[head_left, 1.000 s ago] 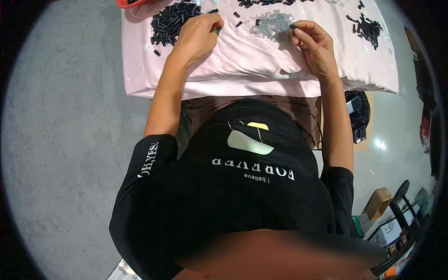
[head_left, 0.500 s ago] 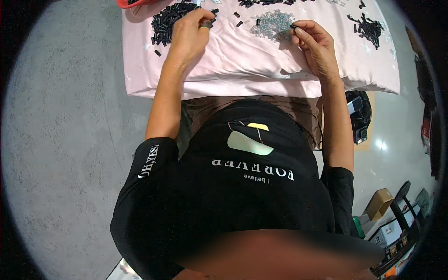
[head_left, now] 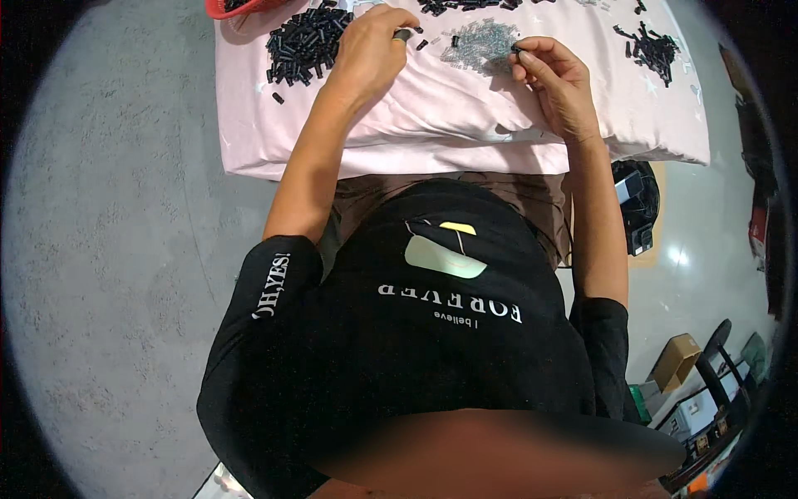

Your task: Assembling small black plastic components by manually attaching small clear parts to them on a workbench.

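My right hand [head_left: 559, 79] pinches a small black piece [head_left: 516, 48] between thumb and fingertips, at the right edge of a heap of tiny shiny, clear-looking pieces [head_left: 480, 47]. To the left, my left hand [head_left: 378, 51], with a dark ring on one finger, is over the cloth beside a heap of short black tube-like pieces [head_left: 303, 46]. Its index finger stretches right to a loose black piece [head_left: 419, 31], with no grip on it showing. The left thumb is hidden. Another loose black piece [head_left: 422, 45] lies just nearer me.
A pale pink cloth [head_left: 432, 125] covers the table. At its far left corner stands a red basket [head_left: 245, 8]. Thin black parts [head_left: 652, 54] lie heaped at the right, and more black pieces [head_left: 465, 5] along the far side. One black piece [head_left: 278, 98] lies alone at the left.
My left hand has moved right, from the edge of the black heap to the loose black piece. My right hand stays by the shiny heap, still pinching its piece.
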The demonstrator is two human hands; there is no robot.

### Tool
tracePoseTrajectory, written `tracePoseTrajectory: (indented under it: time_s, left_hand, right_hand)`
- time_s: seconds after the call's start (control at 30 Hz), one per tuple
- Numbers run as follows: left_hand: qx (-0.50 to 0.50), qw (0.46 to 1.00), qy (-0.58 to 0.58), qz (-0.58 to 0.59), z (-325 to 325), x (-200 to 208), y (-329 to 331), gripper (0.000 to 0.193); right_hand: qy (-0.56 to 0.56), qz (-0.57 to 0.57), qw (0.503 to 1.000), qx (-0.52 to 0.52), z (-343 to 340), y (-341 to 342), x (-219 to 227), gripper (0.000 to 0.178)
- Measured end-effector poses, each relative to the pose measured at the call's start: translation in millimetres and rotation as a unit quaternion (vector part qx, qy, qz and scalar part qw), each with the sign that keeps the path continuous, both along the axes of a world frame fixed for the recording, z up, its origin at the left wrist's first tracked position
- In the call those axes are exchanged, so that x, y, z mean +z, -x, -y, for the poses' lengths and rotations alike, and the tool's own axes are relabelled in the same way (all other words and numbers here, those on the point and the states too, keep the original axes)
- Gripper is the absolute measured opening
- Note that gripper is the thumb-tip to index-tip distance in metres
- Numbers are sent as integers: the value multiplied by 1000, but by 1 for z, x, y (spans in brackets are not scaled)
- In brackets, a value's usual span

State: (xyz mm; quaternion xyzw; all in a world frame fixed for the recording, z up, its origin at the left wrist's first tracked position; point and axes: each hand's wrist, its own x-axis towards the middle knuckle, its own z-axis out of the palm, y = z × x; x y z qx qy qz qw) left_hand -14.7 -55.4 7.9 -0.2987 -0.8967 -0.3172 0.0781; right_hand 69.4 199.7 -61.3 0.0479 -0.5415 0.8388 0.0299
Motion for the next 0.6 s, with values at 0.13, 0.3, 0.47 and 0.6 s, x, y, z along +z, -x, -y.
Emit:
tracePoseTrajectory:
  time_s: [0.13,0.3,0.47,0.6]
  left_hand:
    - [-3,1000,13,14,-9,1,5,19]
    - [-12,998,47,36,-13,0,11,20]
    - [24,999,-14,35,-29,0,26,20]
    - [-7,1000,-3,-9,-36,-15,38,18]
  right_hand:
    - [-52,0,999,-6,5,-3,6,17]
    - [-127,-26,992,1,6,-3,1,15]
    - [-286,-148,945,-54,14,-3,2,14]
    - [-414,-203,883,-86,25,-7,10,13]
